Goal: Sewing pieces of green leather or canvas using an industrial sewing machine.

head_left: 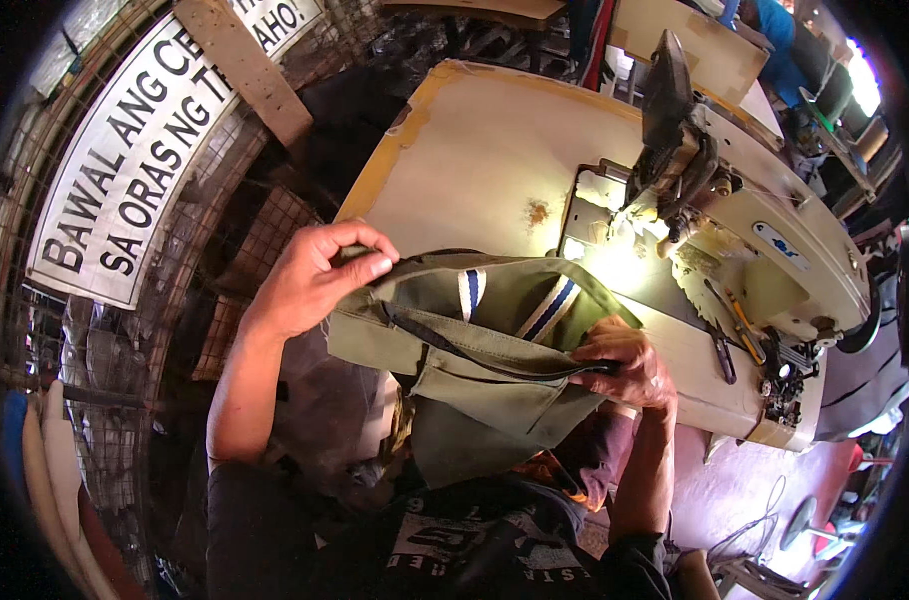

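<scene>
Between my hands hangs an olive-green fabric bag [495, 390] with a dark-edged opening and a pocket-like panel on its near side. Inside it show two white straps with a blue stripe [550, 308]. My left hand [320, 275] pinches the bag's upper left corner between thumb and fingers. On the right side, my right hand [625, 365] is closed round the dark-trimmed edge. The bag is held over my lap at the table's near edge, and its bottom hangs down. A sewing machine [765, 220] with its lamp lit stands just beyond, to the right.
The pale worktable [495, 140] has a worn, taped left edge. Scissors-like tools with orange and dark handles [740, 325] lie by the machine's base. To the left, a wire mesh wall [125, 370] carries a white lettered sign [140, 150] and a wooden plank [245, 70].
</scene>
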Motion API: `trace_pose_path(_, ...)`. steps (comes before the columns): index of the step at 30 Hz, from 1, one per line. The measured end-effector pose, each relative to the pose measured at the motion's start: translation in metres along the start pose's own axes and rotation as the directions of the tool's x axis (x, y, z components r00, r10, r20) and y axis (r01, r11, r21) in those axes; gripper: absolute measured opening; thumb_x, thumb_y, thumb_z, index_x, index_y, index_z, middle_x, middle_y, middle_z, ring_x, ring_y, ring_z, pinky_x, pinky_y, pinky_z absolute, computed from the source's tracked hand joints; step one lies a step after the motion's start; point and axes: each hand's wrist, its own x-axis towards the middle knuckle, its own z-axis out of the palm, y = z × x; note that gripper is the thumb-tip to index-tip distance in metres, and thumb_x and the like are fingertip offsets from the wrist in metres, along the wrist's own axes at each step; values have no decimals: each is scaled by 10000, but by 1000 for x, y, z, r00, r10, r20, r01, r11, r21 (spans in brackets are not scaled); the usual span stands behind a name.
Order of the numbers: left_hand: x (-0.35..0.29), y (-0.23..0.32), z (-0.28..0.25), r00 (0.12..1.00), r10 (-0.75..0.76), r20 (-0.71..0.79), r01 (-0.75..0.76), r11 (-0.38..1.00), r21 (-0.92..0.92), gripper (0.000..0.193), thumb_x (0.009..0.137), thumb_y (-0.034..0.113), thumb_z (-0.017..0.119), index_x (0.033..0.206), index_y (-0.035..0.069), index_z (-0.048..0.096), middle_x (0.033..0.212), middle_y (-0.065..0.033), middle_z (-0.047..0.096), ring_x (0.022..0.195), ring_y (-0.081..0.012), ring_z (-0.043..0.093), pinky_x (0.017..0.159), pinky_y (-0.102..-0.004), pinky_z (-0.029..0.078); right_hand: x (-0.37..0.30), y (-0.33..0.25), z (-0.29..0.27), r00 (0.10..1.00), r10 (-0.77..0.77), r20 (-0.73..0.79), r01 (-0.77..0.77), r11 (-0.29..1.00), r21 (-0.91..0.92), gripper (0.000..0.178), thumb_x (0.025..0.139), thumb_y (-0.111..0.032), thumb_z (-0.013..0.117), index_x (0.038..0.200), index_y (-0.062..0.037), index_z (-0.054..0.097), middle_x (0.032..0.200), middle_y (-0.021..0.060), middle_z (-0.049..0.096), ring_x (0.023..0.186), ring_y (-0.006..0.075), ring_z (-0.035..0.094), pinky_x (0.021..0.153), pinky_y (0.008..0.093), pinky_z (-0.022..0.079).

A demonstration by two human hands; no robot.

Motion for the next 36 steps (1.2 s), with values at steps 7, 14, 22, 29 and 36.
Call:
trace_pose_path(7,-22,-14,-4,999,-33,43,31,999,39,67,917,33,680,977,3,682,953,-13,622,891,-81,575,764,-235,461,3,-6,4,1000,-19,-22,16,993,-114,321,690,-164,866,935,0,741,752,102,650,759,263,603,790,398,461)
trace_pose_path(14,-12,-44,-6,985,-103,-138,98,994,-46,86,945,25,644,1017,-15,667,962,-5,645,885,-64,595,794,-238,497,-4,-14,6,995,74,-61,-80,990,-116,285,732,-141,834,922,30,708,799,120,662,840,304,635,817,412,486)
trace_pose_path(22,18,-55,1,994,-28,-106,-4,959,-284,153,1026,122,567,1069,3,653,976,-6,635,891,-78,606,792,-277,550,-9,-16,10,933,264,-244,-269,963,12,237,766,1,774,987,-7,688,1025,133,672,937,256,646,846,343,503)
trace_pose_path(29,21,-58,-1,996,-10,-86,-16,957,-290,183,1029,84,534,1143,35,668,1020,5,618,946,-76,579,819,-267,519,-12,-10,15,942,246,-229,-236,969,74,325,794,93,712,1088,-41,686,1030,120,667,964,241,640,855,333,499)
trace_pose_path(36,14,-57,-10,981,185,52,-188,980,68,265,945,-63,558,1164,23,681,1035,-12,586,949,-108,554,831,-245,429,-7,-56,12,944,242,-224,-267,960,-86,348,764,78,743,1080,-57,687,1005,141,662,866,270,657,769,355,523)
